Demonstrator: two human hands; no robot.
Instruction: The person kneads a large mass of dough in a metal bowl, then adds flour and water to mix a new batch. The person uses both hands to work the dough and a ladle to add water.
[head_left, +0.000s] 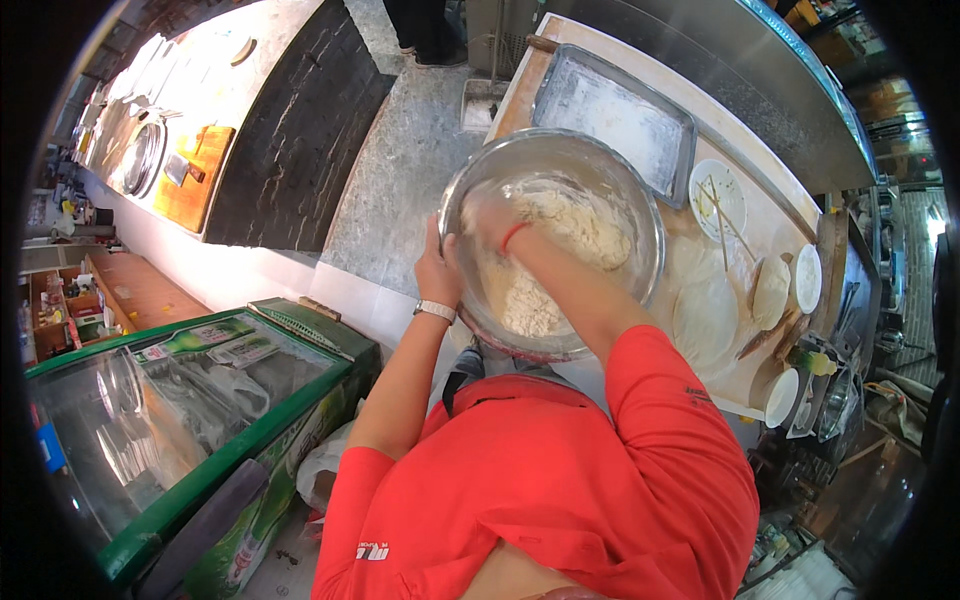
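A large metal mixing bowl (651, 247) stands before me, with lumpy, floury dough (574, 225) in it. My left hand (439, 271), with a watch at the wrist, grips the bowl's left rim. Inside the bowl, at the left part of the dough, is my right hand (491, 214); it is blurred, with a red band at the wrist, and its fingers cannot be made out. Beyond the bowl lies a metal tray (615, 124) dusted with flour. Flattened dough (705, 322) lies on the worktop to the right.
A plate (731, 187) with chopsticks, small bowls (808, 279) and a floury round (771, 292) are at right. At lower left stands a green-framed chest freezer (225, 397). A cleaver (178, 169) lies on a wooden board (214, 161) at upper left. A person's legs (431, 30) show at the top.
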